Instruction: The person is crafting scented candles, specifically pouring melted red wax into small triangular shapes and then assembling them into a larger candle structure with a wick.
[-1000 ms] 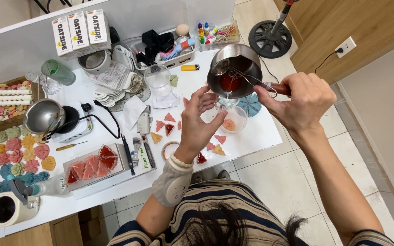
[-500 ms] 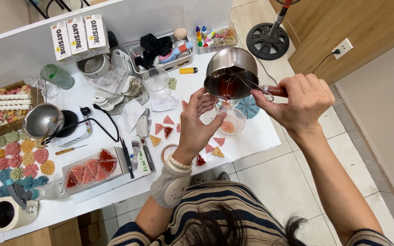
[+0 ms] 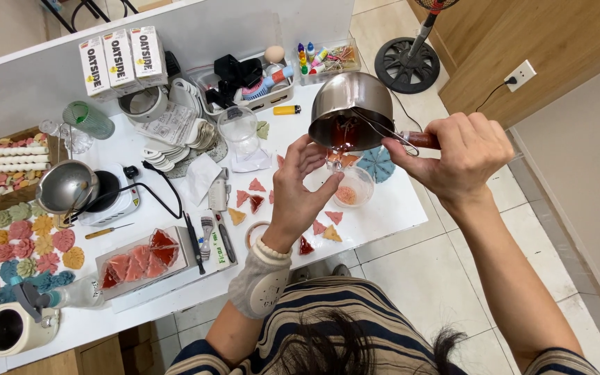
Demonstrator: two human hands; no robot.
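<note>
My right hand (image 3: pixel 461 154) grips the brown handle of a small steel pot (image 3: pixel 351 111), tilted so red liquid inside runs toward its lip. My left hand (image 3: pixel 298 189) pinches a small clear triangular mould (image 3: pixel 335 161) right under that lip. Directly below sits a clear cup (image 3: pixel 353 186) with pinkish bits in it. Red and orange triangular pieces (image 3: pixel 255 196) lie scattered on the white table (image 3: pixel 397 208) around my left wrist. What the fingers hide of the mould cannot be seen.
A clear tray of red triangles (image 3: pixel 135 260) rests on a scale at the front left. A second steel pot (image 3: pixel 66 186) sits on a small hotplate. Flower-shaped coloured pieces (image 3: pixel 30 244), three cartons (image 3: pixel 119 57), a basket of tools (image 3: pixel 248 80) and a floor fan base (image 3: pixel 407 64) surround the work area.
The pot has tipped a little further and shifted slightly left over the mould. My left hand stays under its lip, fingers closer around the mould.
</note>
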